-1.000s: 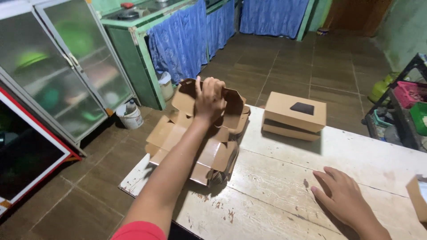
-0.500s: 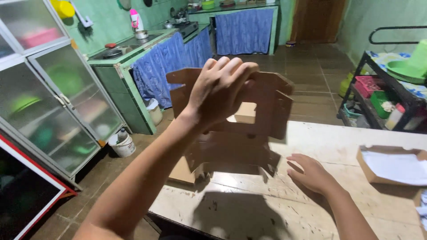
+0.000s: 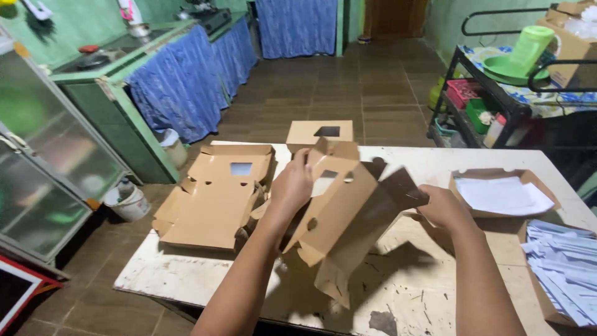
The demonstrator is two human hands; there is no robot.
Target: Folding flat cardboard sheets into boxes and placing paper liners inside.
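Observation:
I hold an unfolded brown cardboard box blank (image 3: 341, 214) tilted above a worn white table (image 3: 398, 292). My left hand (image 3: 293, 183) grips its upper left edge beside a square window cutout. My right hand (image 3: 443, 206) holds its right flap. A stack of flat brown box blanks (image 3: 214, 198) lies on the table's left end, just left of my left arm. A folded brown box with a dark window (image 3: 319, 133) stands at the table's far edge behind the blank.
An open brown box lined with white paper (image 3: 504, 193) lies at the right. A carton of white paper sheets (image 3: 563, 264) sits at the near right edge. A glass cabinet (image 3: 43, 168), a white bucket (image 3: 127, 202) and a black rack (image 3: 497, 81) surround the table.
The blank I held up high with my left hand has come down over the table. My right hand has left the tabletop and taken hold of its right flap.

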